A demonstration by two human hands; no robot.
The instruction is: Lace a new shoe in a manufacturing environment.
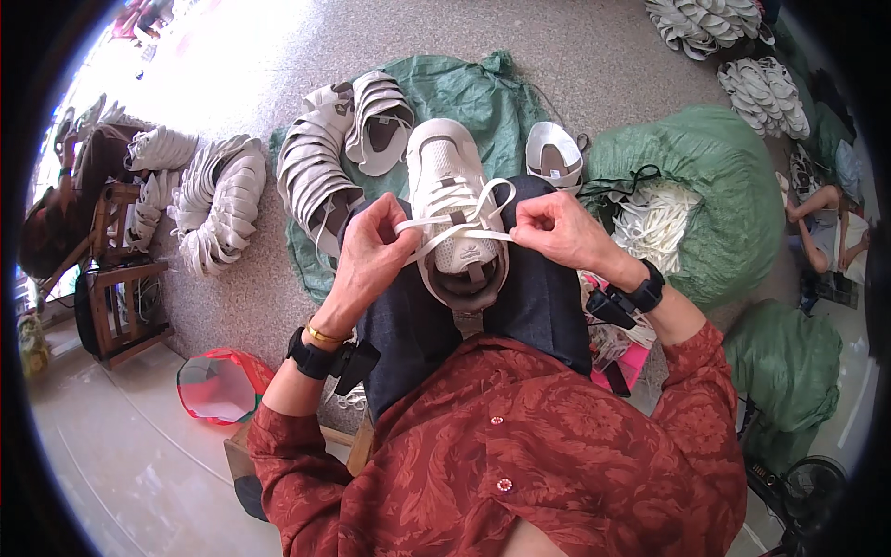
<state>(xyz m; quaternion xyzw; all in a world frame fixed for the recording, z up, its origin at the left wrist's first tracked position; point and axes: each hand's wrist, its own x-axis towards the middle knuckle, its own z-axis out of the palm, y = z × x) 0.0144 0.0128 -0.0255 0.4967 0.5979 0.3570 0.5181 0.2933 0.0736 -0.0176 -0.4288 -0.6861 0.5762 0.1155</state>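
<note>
Lacing is the step in hand, as far as I can judge from the head view: a white shoe (457,213) rests sole-down on the person's lap, toe toward 12 o'clock, and a flat white lace (455,226) crosses its upper. The left hand (369,255) pinches 1 end of the lace at 9 o'clock of the shoe, fingers closed on it; the right hand (557,230) grips the other end at 3 o'clock, pulled taut. Next, I'd guess, the ends need threading or drawing tight, which calls for even tension from both sides so the shoe does not tip off the knees.

Room is tight. Stacks of white uppers (320,172) lie on a green sack (464,93) at 11 o'clock, just beyond the toe. A stuffed green bag (733,186) holding more laces (654,227) sits at 2 o'clock, near the right wrist. A red basket (223,385) stands on the floor at 8 o'clock, well apart.
</note>
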